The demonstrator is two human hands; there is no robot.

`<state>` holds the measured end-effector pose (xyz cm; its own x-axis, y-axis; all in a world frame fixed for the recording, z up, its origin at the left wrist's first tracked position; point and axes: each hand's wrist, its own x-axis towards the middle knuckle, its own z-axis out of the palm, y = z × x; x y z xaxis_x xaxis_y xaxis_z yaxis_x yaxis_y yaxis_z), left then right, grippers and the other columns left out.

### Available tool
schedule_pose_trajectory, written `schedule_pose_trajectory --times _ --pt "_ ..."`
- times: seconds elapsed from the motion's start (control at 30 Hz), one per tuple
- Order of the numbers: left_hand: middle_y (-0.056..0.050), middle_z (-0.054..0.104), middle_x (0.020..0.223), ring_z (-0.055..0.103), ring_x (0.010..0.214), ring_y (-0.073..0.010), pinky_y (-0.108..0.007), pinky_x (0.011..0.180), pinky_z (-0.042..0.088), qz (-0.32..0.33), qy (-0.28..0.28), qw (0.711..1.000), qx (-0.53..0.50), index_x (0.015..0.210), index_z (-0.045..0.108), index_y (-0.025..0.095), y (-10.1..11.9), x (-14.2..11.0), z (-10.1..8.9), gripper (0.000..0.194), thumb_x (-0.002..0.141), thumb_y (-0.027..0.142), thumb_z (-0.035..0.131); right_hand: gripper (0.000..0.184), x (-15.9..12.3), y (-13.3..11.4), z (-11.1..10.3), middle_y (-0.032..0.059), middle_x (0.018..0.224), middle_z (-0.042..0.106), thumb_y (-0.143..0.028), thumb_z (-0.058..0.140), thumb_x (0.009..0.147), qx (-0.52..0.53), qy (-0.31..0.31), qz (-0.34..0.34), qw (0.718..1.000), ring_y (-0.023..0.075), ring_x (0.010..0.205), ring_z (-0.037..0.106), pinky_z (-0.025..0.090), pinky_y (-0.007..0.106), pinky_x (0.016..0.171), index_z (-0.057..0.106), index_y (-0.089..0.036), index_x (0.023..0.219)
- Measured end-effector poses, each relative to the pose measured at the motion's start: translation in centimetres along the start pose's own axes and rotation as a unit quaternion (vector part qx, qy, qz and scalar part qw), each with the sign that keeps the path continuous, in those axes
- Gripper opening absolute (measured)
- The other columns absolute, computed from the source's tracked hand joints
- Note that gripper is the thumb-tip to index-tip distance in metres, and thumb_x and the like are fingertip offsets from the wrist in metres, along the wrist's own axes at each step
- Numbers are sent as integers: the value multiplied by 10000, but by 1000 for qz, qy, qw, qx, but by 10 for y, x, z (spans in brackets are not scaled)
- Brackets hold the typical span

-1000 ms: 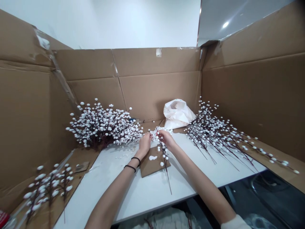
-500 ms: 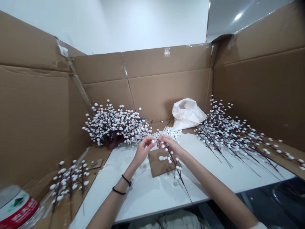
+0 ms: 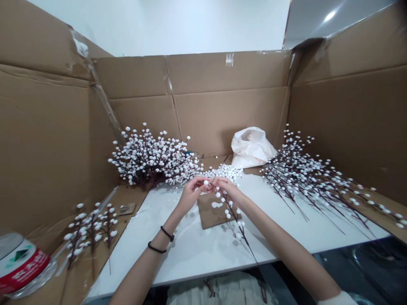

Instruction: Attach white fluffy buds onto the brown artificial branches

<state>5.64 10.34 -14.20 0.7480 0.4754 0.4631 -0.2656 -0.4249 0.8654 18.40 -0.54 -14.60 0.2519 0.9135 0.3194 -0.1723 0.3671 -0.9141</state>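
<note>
My right hand (image 3: pixel 227 187) pinches the upper end of an artificial berry branch (image 3: pixel 242 232), whose dark stem slants down toward the table's front edge. White balls dot its twigs. At its tip my left hand (image 3: pixel 190 191), with two black bands on the wrist, has thumb and forefinger closed on a white foam ball (image 3: pixel 206 183). The fingertips of both hands meet there, so the exact contact between ball and twig is hidden. Below the hands lies a brown cardboard square (image 3: pixel 208 218) with a white glue-like blob (image 3: pixel 217 205) on it. Loose white balls (image 3: pixel 224 171) are heaped just behind.
Bunches of white-berry branches stand at back left (image 3: pixel 152 163) and lie at right (image 3: pixel 305 178). A white bag (image 3: pixel 251 148) sits at the back. Shorter sprigs (image 3: pixel 93 231) and a red-labelled plastic container (image 3: pixel 23 264) are at left. Cardboard walls (image 3: pixel 229 110) enclose the white table (image 3: pixel 178 258).
My two hands have drawn together, bringing the ball in my left fingers against the tip held by my right. The view has shifted slightly.
</note>
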Motion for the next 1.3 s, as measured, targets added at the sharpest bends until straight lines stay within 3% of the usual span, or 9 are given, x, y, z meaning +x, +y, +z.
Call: schedule_pose_trajectory --times 0.43,0.73,1.3 --pt "-35 618 907 584 814 -117 -216 746 489 50 1 999 20 883 662 175 -1 1 -3 209 744 331 651 216 6 9 -4 6 679 548 -354 635 698 -4 -7 -5 1000 127 644 501 399 249 640 593 -160 611" --pt "-22 602 858 583 794 -113 -234 764 501 47 13 999 9 847 652 167 1 1 -3 214 714 332 683 227 6 5 -2 14 732 571 -348 588 752 -68 -32 -69 995 142 734 513 391 253 702 591 -167 616" --pt "-24 598 843 582 802 -116 -212 718 485 53 -7 998 30 841 673 173 -2 2 -7 203 698 314 704 239 6 10 -4 5 704 543 -354 554 777 -108 -41 -81 990 133 705 490 366 248 692 557 -165 630"
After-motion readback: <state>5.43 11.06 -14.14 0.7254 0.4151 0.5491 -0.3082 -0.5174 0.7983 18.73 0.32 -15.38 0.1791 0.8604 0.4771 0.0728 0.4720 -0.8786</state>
